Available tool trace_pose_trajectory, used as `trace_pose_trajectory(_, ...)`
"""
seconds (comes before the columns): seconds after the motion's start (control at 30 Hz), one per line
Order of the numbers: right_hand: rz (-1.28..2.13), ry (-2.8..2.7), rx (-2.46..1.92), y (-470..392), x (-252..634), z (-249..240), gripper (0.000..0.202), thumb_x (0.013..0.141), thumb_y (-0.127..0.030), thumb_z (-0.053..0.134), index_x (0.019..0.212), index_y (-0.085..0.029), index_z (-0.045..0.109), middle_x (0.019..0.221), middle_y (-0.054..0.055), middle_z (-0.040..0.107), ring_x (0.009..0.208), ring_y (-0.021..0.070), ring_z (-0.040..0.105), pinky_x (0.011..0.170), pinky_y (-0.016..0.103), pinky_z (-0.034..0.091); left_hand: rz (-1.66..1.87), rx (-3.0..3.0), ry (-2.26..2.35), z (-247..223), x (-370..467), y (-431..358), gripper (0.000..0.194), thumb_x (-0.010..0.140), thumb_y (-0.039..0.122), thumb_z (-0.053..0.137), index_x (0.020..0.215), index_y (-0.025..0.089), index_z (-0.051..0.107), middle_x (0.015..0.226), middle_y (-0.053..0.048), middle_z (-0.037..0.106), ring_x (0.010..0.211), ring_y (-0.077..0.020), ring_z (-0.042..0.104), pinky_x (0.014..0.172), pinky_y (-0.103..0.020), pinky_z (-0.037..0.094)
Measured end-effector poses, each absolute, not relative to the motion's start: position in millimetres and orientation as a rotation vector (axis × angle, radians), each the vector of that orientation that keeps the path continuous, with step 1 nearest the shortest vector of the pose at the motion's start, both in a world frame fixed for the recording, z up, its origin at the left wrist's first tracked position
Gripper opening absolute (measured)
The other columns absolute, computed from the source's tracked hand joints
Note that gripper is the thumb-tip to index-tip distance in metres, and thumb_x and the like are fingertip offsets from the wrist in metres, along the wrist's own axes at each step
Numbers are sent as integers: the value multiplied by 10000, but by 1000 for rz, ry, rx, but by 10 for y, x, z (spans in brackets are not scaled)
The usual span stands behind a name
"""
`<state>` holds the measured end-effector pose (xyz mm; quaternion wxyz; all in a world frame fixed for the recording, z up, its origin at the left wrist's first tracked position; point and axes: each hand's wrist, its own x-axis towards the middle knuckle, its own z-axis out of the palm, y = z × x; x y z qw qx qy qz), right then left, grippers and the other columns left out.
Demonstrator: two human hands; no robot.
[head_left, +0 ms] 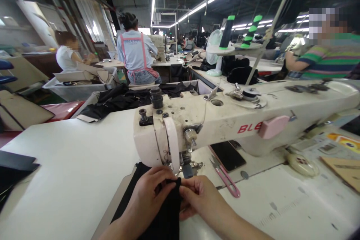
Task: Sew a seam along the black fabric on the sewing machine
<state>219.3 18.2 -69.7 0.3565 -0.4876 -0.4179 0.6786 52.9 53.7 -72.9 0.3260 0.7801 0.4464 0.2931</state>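
A strip of black fabric (165, 219) runs from the front of the table up to the head of a cream sewing machine (194, 120). My left hand (149, 195) lies over the fabric, its thumb and fingers pinching the edge just before the needle area. My right hand (198, 195) grips the same edge from the right side, fingers curled closed. Both hands nearly meet below the presser foot; the needle itself is hard to make out. Under the fabric's left side shows a grey-beige piece (114, 202).
Pink-handled thread snips (227, 180) and a dark phone (229, 155) lie right of the needle area. Dark pieces (17, 168) lie at the table's left edge. Behind the machine stands a bin of black fabric (120, 95). Several people sit at other machines.
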Motion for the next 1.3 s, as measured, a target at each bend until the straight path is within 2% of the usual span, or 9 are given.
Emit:
trace_pose_trajectory(0.17,1676,-1170,-1310,202,2197,-651,210,683,-362,540,684,-159,595,510,-32,543,414,113,547,407,219,462,748,1991,1197,-703,579,531,107,819,158,616,859,236,677,757,32,633,641,-116,556,586,-207,433)
trace_pose_trajectory(0.3,1586,-1236,-1378,207,2204,-625,170,695,-310,499,601,-178,554,407,-56,483,309,76,423,311,162,317,763,1945,1140,-711,587,528,106,854,156,572,821,214,655,831,20,652,813,-132,607,762,-226,445)
trace_pose_trajectory(0.4,1579,-1229,-1405,204,2204,-623,142,673,-289,488,572,-192,509,434,-40,520,367,110,524,372,189,396,771,1905,1120,-717,591,524,104,875,167,547,843,214,634,854,18,653,842,-137,605,778,-237,437)
trace_pose_trajectory(0.6,1597,-1181,-1401,197,2201,-634,158,648,-298,507,629,-168,594,532,-11,570,502,173,634,528,301,527,688,1924,1170,-707,620,530,97,864,190,549,804,195,625,806,-1,629,732,-149,557,675,-251,415)
trace_pose_trajectory(0.77,1636,-1093,-1391,189,2192,-664,271,683,-425,554,654,-159,594,539,-17,551,510,155,615,550,307,535,663,1926,1247,-720,636,547,76,842,214,550,807,188,612,748,2,582,672,-147,517,628,-240,396)
trace_pose_trajectory(0.9,1637,-1074,-1386,185,2175,-695,299,641,-448,638,650,-152,601,539,-25,547,468,130,560,541,316,527,573,1951,1231,-667,590,594,106,850,266,532,786,193,573,661,29,508,611,-140,478,572,-231,363)
trace_pose_trajectory(1.07,1694,-1009,-1357,207,2153,-681,303,649,-459,621,680,-165,555,584,-1,604,514,166,629,565,336,538,396,1952,1200,-504,508,694,113,827,262,531,872,216,624,672,43,560,634,-129,522,586,-199,379)
trace_pose_trajectory(1.2,1748,-960,-1335,117,2067,-750,365,648,-497,628,792,-177,527,570,-25,589,470,164,609,529,332,529,324,1880,1317,-449,520,710,95,790,262,548,752,190,598,553,62,527,489,-102,497,472,-175,358)
trace_pose_trajectory(1.3,1761,-973,-1318,-62,1964,-923,401,638,-495,691,833,-175,546,622,-9,606,544,167,613,526,275,486,316,1817,1449,-431,568,689,127,786,243,515,692,178,571,472,74,501,380,-85,458,402,-166,326)
